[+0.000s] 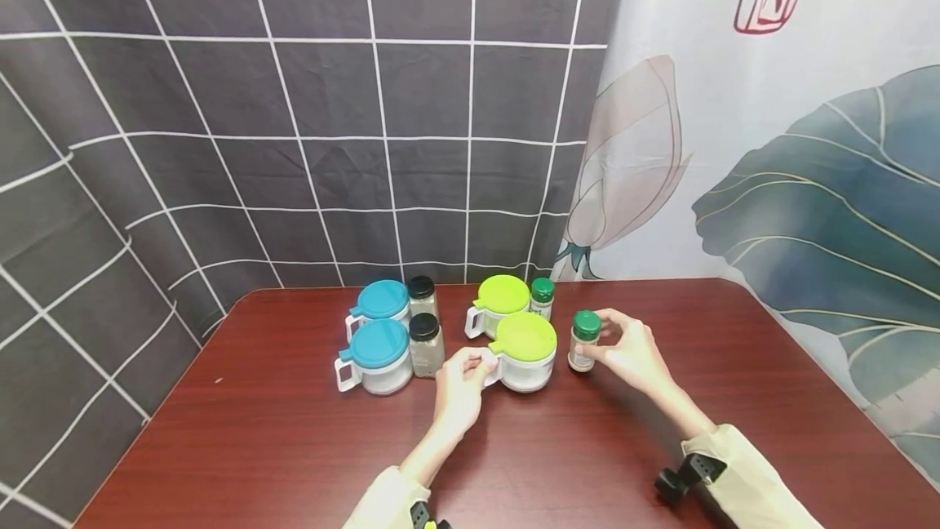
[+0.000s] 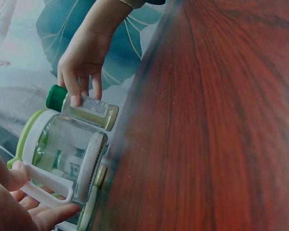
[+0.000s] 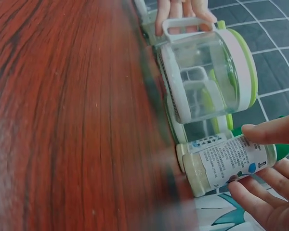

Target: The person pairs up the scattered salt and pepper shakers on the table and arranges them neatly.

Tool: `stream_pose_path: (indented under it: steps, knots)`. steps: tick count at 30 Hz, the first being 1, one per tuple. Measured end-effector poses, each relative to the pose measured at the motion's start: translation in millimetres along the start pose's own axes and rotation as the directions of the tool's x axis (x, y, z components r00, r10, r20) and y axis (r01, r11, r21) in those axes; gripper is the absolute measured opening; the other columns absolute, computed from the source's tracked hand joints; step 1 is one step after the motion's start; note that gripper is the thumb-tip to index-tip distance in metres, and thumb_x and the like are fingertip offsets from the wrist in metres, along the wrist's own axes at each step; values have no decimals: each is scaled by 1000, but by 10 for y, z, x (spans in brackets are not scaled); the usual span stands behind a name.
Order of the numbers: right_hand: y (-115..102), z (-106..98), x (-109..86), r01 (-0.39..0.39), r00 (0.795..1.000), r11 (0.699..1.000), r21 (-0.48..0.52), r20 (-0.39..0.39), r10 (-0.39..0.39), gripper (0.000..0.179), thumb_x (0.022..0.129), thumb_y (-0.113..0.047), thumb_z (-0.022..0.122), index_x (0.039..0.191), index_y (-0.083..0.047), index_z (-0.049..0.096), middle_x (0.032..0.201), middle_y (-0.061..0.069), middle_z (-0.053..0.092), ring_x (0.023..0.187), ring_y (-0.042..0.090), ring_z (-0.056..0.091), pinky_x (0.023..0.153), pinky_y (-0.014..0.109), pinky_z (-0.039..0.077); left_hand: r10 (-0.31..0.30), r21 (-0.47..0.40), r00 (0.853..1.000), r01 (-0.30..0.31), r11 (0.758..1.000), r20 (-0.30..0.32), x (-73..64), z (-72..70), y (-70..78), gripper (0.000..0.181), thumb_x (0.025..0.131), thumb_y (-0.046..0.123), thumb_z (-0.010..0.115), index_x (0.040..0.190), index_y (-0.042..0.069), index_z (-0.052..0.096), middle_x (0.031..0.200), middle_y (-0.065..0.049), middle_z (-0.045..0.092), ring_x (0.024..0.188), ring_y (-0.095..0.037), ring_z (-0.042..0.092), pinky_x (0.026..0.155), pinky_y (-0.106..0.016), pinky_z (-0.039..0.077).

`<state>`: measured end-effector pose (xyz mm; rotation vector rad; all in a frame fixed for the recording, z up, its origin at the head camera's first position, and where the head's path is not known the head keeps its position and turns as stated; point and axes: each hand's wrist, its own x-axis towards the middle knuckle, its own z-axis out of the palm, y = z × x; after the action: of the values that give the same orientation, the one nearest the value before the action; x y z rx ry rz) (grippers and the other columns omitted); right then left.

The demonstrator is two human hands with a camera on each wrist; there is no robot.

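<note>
My left hand [image 1: 457, 398] pinches the white handle [image 2: 45, 185] of the front seasoning jar [image 1: 525, 370], a clear glass jar with a lime-green lid. In the left wrist view the thumb lies at the top of the handle and the fingers are beneath it. To the right of that jar, my right hand [image 1: 635, 356] grips a small spice bottle [image 1: 583, 343] with a green cap, thumb on one side and fingers on the other. Its printed label [image 3: 233, 161] and pale contents show in the right wrist view.
Behind stand another lime-lidded jar [image 1: 502, 300] and a second green-capped bottle [image 1: 542, 297]. At the left, two blue-lidded jars [image 1: 378, 345] stand beside two black-capped shakers [image 1: 427, 349]. A grey grid curtain [image 1: 426, 88] hangs behind the dark red table [image 1: 279, 431].
</note>
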<state>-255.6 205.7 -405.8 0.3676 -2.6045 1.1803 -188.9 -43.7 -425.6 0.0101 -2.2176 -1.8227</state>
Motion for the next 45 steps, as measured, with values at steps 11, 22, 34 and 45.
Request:
stream_pose_path:
  steps: [11,22,34,45]
  knots:
    - [-5,115,-6,3,999,999,32,44,-4,37,73,-17,82,106,-8,66,96,9,73,83,21,69,71,32,51,-18,-4,1000,18,1000,11,9,-10,-64,15,88,9,66,98,-2,67,101,-18,72,93,-26,70,74,-30,57]
    - [-1,182,12,7,998,999,43,59,-10,41,70,-20,85,105,-8,67,92,7,74,81,18,70,71,30,52,-31,17,1000,30,999,4,29,-2,-107,15,88,10,66,99,-1,67,100,-17,72,92,-24,69,73,-25,55]
    - [-8,225,28,9,996,998,55,85,-14,40,71,-16,83,106,-7,65,96,9,73,85,21,71,73,32,56,8,88,999,-11,996,38,68,-43,-106,14,88,9,65,96,-2,65,97,-20,72,91,-29,71,79,-35,56]
    - [-69,263,15,-8,996,996,92,88,0,41,72,-16,83,106,-3,64,98,14,73,87,25,72,78,40,57,-9,128,994,-5,992,109,140,-133,-101,18,88,15,66,98,-1,67,93,-19,73,86,-27,72,76,-34,57]
